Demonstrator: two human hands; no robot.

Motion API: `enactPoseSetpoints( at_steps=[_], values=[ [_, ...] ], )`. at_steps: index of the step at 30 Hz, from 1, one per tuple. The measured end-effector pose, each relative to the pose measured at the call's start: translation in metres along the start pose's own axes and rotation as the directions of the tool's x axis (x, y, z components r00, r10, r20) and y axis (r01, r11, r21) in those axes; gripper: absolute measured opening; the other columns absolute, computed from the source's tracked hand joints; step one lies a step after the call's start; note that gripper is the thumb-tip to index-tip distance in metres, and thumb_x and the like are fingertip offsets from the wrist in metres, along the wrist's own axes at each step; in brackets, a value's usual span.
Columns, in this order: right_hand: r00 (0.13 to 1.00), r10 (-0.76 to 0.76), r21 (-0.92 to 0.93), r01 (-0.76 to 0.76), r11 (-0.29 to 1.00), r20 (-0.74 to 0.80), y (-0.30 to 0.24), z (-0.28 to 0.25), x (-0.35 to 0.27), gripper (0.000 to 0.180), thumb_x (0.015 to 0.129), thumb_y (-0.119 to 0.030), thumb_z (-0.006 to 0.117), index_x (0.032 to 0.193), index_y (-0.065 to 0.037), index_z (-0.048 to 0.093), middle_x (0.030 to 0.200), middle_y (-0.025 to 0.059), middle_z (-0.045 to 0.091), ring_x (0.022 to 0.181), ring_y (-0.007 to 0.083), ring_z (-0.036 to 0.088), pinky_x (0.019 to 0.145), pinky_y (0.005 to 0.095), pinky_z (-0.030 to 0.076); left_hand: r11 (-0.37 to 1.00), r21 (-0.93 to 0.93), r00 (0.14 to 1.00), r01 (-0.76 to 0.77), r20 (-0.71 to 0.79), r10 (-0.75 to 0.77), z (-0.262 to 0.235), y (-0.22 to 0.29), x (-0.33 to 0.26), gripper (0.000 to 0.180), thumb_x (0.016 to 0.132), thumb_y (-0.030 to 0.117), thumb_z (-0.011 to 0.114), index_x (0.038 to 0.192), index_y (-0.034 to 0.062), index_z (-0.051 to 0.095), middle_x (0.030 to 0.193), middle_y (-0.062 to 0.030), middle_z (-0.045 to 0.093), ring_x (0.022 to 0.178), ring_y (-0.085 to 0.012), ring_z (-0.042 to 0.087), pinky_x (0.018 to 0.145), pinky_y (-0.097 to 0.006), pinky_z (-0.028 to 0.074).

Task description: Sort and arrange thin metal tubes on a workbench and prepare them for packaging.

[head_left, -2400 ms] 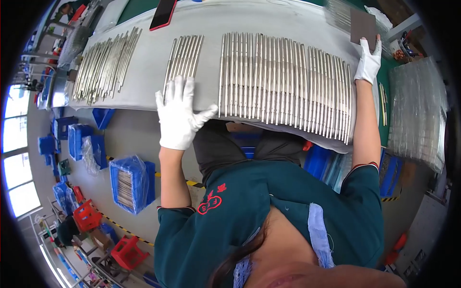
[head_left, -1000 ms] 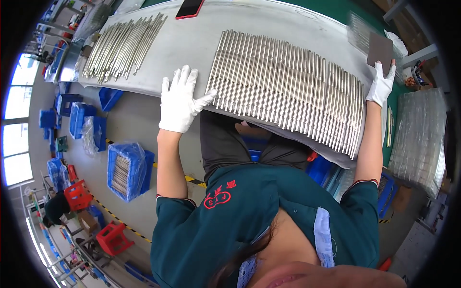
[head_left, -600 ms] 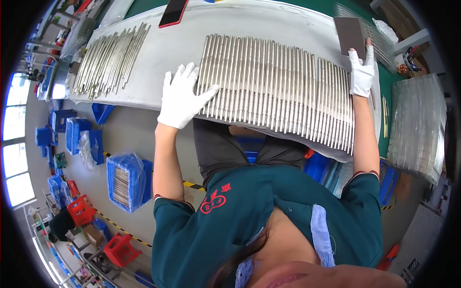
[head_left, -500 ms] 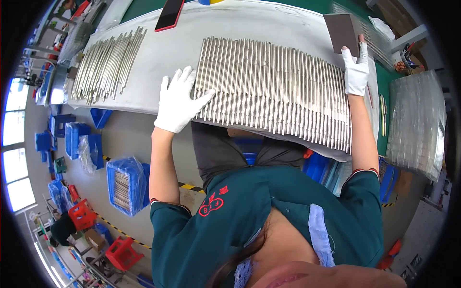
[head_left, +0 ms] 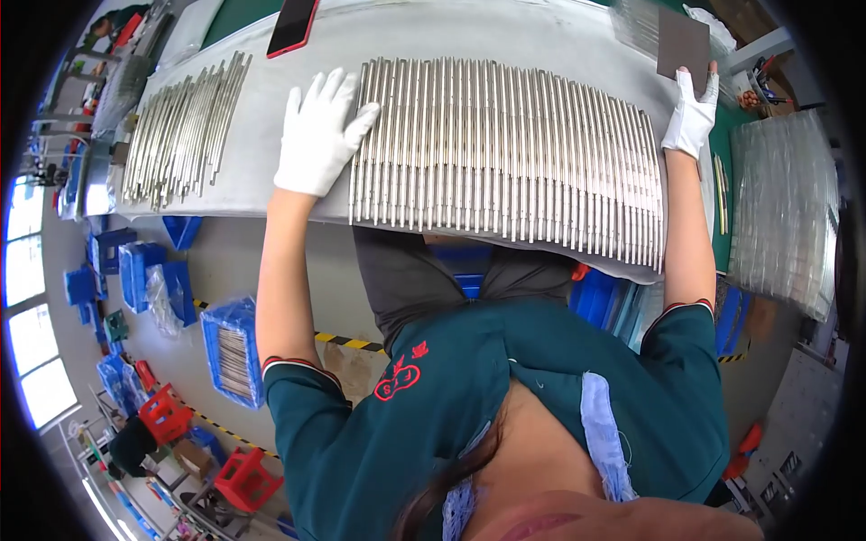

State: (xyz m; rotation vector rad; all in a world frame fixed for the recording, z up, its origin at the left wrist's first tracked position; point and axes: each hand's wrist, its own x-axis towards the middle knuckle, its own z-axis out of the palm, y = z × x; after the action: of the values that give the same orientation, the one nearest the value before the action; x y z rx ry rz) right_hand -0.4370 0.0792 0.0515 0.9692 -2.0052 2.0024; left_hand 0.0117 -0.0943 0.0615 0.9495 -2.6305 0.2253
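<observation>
A broad row of slim silvery metal rods lies side by side on the white-covered table. At its left end is my left hand, in a white glove, fingers spread and thumb by the outermost rods; whether it touches them I cannot tell. Beyond the row's right end, my right hand, in a white glove with bare fingertips showing, grips the lower edge of a dark grey-brown flat board between thumb and fingers. A looser group of similar rods lies farther left.
A red-edged phone lies at the far edge. Stacked clear plastic trays stand at the right, with a few thin rods on the green surface beside them. Blue crates and red stools are on the floor at left.
My right hand has carried the board to the right, away from the rods, and its angle has turned. My left hand has slid farther up along the row's left end.
</observation>
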Motion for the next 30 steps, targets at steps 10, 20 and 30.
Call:
enactPoseSetpoints(
  at_steps=[10,20,30],
  values=[
    [0.999,-0.035,-0.142,0.04,0.989,0.04,0.01,-0.001,0.002,0.067,0.09,-0.023,0.074,0.148,-0.004,0.046,0.136,0.0136,0.058,0.12,0.0183,0.055,0.105,0.0285,0.041,0.915,0.016,0.911,-0.403,-0.087,0.403,0.029,0.048,0.077,0.053,0.101,0.045,0.046,0.135,0.005,0.056,0.141,-0.0158,0.053,0.133,-0.0345,0.047,0.112,-0.045,0.032],
    [0.996,-0.047,-0.177,0.059,0.982,0.069,0.008,-0.002,0.005,0.072,0.089,-0.028,0.075,0.148,-0.001,0.045,0.142,0.0146,0.055,0.122,0.0206,0.054,0.105,0.029,0.04,0.989,-0.138,0.981,-0.06,0.177,0.084,0.017,-0.008,0.051,0.057,0.1,0.049,0.046,0.14,0.009,0.055,0.145,-0.0183,0.05,0.132,-0.0384,0.047,0.114,-0.047,0.034],
    [0.993,-0.099,-0.356,0.117,0.927,0.068,0.001,0.003,0.001,0.072,0.088,-0.037,0.073,0.147,-0.002,0.047,0.141,0.0202,0.056,0.127,0.0288,0.055,0.107,0.0336,0.04,0.903,-0.423,0.986,-0.076,0.104,0.132,-0.004,0.051,0.07,0.062,0.1,0.049,0.048,0.143,0.0039,0.05,0.141,-0.0225,0.053,0.132,-0.0394,0.049,0.114,-0.046,0.035]
  ],
)
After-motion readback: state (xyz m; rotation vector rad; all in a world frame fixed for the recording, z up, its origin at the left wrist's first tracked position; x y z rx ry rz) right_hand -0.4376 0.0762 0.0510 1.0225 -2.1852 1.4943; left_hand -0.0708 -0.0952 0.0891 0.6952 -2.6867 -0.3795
